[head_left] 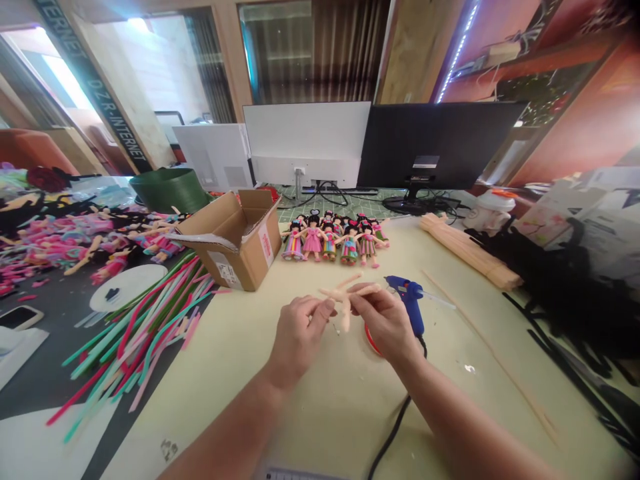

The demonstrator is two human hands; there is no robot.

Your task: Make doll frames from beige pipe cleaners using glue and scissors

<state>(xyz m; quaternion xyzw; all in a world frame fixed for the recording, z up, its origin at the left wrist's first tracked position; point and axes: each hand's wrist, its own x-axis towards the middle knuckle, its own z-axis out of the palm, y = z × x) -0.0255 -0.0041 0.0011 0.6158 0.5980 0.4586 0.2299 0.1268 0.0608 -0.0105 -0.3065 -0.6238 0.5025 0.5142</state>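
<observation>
A pale beige fuzzy figure (345, 308) with thin outstretched limbs is held between both hands above the table. The thumb and fingers of my left hand (301, 331) pinch its left side. On the other side, my right hand (386, 320) grips it near the right limb. Just behind the right hand lies a blue glue gun (411, 297), its black cord running toward the front edge. Part of a red ring (371, 340) shows beside the right hand. A short beige piece (350, 280) rests behind the figure.
Several small dolls (329, 240) lie at the back, right of an open cardboard box (240, 247). Coloured pipe cleaners (145, 327) spread at left. A beige bundle (470, 250) and black fuzzy strands (560, 300) are at right. Monitors (310, 140) stand behind.
</observation>
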